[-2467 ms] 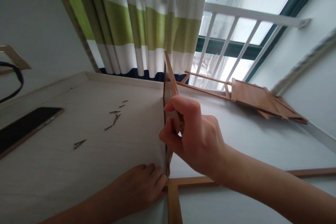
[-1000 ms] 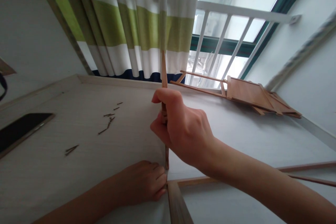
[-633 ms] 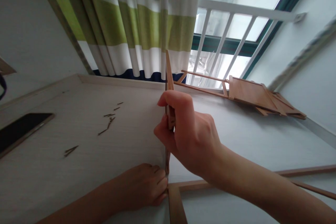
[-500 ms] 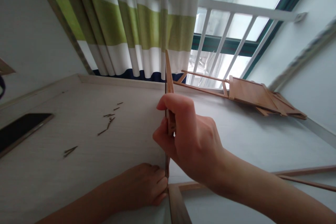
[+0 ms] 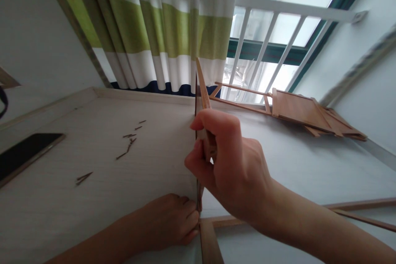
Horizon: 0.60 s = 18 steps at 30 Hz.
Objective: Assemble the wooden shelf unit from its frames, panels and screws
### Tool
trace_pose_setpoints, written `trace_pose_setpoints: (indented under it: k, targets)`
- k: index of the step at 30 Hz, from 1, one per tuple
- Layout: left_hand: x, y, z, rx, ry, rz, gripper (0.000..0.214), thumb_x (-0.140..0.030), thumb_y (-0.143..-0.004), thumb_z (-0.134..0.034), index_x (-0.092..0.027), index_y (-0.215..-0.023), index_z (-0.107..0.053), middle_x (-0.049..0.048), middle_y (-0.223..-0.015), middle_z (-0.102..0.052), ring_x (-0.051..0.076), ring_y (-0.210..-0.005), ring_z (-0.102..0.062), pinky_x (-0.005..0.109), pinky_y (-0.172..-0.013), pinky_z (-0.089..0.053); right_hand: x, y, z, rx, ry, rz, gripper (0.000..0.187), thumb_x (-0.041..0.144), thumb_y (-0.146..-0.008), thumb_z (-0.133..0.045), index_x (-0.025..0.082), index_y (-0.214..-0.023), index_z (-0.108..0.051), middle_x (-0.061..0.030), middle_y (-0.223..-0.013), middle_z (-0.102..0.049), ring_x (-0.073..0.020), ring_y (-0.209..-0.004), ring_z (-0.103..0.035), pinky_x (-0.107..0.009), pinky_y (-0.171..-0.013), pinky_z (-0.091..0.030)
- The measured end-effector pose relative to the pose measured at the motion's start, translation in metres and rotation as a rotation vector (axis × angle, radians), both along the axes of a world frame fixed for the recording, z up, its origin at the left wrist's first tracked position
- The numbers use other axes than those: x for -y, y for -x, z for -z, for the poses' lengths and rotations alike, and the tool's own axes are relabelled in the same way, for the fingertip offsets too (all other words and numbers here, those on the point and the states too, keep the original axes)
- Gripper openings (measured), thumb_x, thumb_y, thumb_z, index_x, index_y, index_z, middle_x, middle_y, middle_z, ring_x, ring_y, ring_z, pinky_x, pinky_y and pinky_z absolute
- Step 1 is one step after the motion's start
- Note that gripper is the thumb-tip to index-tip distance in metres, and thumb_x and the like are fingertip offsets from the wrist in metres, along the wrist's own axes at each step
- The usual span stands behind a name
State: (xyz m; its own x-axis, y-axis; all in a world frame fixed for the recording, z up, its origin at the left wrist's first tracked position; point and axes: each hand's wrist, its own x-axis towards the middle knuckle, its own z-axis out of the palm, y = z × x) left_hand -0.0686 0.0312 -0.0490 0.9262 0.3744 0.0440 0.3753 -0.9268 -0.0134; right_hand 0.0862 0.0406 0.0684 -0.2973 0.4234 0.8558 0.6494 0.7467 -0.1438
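Note:
A thin brown wooden panel (image 5: 202, 84) stands on edge, almost edge-on to me, in the middle of the view. My right hand (image 5: 229, 161) is closed on its upper edge, thumb on the left side and fingers bent over it. At the panel's near lower end my left hand (image 5: 173, 220) is closed too, its curled fingers pressed against the wood; the fingertips are hidden. Just beside the left hand, a wooden bar (image 5: 210, 241) runs toward me and meets a crosswise strip (image 5: 227, 220) at the panel's foot.
Several screws (image 5: 131, 142) lie loose on the pale surface (image 5: 102, 206) to the left, near a dark phone (image 5: 27, 154). Folded wooden frames and panels (image 5: 305, 109) rest at the back right. A striped curtain (image 5: 179, 29) and white railing (image 5: 287, 6) stand behind.
My right hand and the panel's top have shifted slightly right, and the panel leans a little more that way. My left hand stays at the lower end.

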Motion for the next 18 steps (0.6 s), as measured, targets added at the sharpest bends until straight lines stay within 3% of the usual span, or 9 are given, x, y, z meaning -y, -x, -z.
trace_pose_setpoints:
  k: [7, 18]
  targets:
    - [-0.0005, -0.0013, -0.0069, -0.057, 0.045, -0.024, 0.022, -0.028, -0.087, -0.036, -0.016, -0.082, -0.054, 0.0012, -0.074, -0.06, 0.013, -0.066, -0.053, 0.022, -0.061, -0.041, 0.0003, 0.0013, 0.0001, -0.005, 0.026, 0.018, 0.017, 0.013, -0.084, -0.036, 0.018, -0.1, -0.039, 0.0059, -0.059, -0.037, -0.006, -0.044, -0.033, -0.018, -0.04, -0.034]
    - [0.0018, 0.0001, -0.0002, -0.006, 0.025, -0.034, 0.02, -0.028, -0.087, -0.038, -0.017, -0.085, -0.054, 0.0011, -0.073, -0.061, 0.013, -0.065, -0.053, 0.022, -0.062, -0.041, -0.0011, 0.0008, 0.0019, -0.027, 0.001, 0.002, 0.019, 0.013, -0.083, -0.038, 0.018, -0.101, -0.039, 0.0057, -0.06, -0.04, -0.0052, -0.043, -0.034, -0.017, -0.039, -0.036]
